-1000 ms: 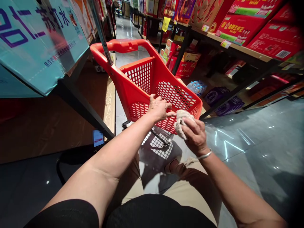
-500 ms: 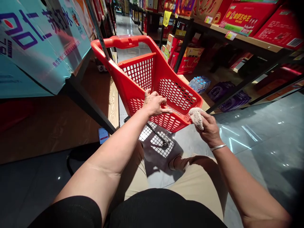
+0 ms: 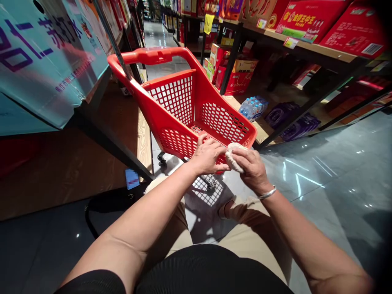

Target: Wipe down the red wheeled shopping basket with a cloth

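Box (image 3: pixel 39 61): a pale blue carton with purple lettering is sitting well to the left of the left grip (image 3: pixel 210 158).
Shelf (image 3: pixel 144 143): wooden boards are running below the box, left of the left grip.
Card (image 3: pixel 132 179): a blurred bluish card is showing low to the left of the left grip.
Cart (image 3: pixel 211 92): red and upright, it is standing in front of both grips, its handle (image 3: pixel 156 56) lying beyond and to the left of them.
Left grip: its fingers are bending over the cart's near rim, a little parted, the thumb pointing towards the cloth (image 3: pixel 233 157); whether it is clasping the rim, I cannot tell.
Cloth: pale and bunched, it is sitting in the right grip (image 3: pixel 253 169), just beside the left thumb, at the near rim; any contact with the rim is hidden.
Right grip: thumb and fingers are clasping the cloth firmly.
Bangle (image 3: pixel 267 192): silver, it is circling the wrist just behind the right grip.
Bottles (image 3: pixel 252 108): a blue-capped pack is standing beyond the right grip, low on the rack (image 3: pixel 321 50).
Packs (image 3: pixel 301 127): purple, they are lying right of the bottles, beyond the right grip.
Red boxes (image 3: pixel 309 20): they are lining the rack's upper board, well beyond the right grip.
Floor (image 3: pixel 352 175): grey and glossy, it is reflecting lights right of the right grip.
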`<state>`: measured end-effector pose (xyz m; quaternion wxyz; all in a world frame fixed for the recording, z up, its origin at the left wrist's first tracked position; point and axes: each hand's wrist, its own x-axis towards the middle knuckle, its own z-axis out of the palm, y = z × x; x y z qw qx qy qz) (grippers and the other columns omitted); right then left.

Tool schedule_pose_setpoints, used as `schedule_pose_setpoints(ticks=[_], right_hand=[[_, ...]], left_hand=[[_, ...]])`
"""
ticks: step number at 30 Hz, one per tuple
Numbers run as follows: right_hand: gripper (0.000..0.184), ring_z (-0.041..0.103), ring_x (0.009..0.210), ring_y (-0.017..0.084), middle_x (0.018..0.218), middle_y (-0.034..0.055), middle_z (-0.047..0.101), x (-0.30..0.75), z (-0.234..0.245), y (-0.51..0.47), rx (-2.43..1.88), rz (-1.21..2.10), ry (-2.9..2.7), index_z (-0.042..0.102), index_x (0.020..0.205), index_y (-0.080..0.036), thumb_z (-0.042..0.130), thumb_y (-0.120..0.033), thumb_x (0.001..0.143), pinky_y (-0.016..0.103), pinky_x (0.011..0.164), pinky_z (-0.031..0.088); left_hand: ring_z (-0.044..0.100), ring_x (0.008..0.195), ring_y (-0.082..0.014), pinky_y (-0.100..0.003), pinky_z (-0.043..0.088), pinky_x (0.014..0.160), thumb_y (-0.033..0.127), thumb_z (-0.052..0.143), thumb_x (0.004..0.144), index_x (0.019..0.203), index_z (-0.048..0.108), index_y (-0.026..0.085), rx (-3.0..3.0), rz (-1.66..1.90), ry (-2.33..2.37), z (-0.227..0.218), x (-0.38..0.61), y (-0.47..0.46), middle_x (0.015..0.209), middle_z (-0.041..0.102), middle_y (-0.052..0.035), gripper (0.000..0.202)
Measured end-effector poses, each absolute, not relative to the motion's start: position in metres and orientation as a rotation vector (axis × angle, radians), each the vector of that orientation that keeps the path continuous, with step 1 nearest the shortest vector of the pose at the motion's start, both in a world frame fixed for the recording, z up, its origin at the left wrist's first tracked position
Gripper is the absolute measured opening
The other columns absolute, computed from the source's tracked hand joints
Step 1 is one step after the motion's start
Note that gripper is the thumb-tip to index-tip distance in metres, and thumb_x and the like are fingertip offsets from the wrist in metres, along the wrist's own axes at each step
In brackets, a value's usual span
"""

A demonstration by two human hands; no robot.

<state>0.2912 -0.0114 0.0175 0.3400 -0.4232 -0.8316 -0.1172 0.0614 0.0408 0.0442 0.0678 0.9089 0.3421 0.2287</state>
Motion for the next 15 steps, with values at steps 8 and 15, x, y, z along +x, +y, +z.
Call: schedule_pose_setpoints(ticks=[8, 15], right_hand=[[0.024, 0.067, 0.116, 0.025, 0.127, 0.008, 0.074, 0.369, 0.027, 0.093, -1.388, -0.215, -2.173, 0.077, 0.101, -0.021, 0.055, -0.015, 0.094, 0.044, 0.099, 0.044], [0.025, 0.066, 0.101, 0.021, 0.111, 0.005, 0.078, 0.34, 0.033, 0.083, -1.439, -0.181, -2.212, 0.07, 0.085, -0.021, 0.051, -0.005, 0.088, 0.041, 0.09, 0.04]], left_hand=[[0.058, 0.098, -0.0254, -0.057, 0.017, 0.117, 0.074, 0.074, 0.079, 0.079, 0.071, 0.026, 2.597, 0.802, 1.119, 0.038, 0.076, 0.051, 0.088, 0.077, -0.0017, 0.048], [0.059, 0.096, -0.0228, -0.055, 0.016, 0.117, 0.068, 0.079, 0.077, 0.069, 0.068, 0.024, 2.542, 0.845, 1.142, 0.036, 0.066, 0.063, 0.081, 0.077, 0.0015, 0.046]])
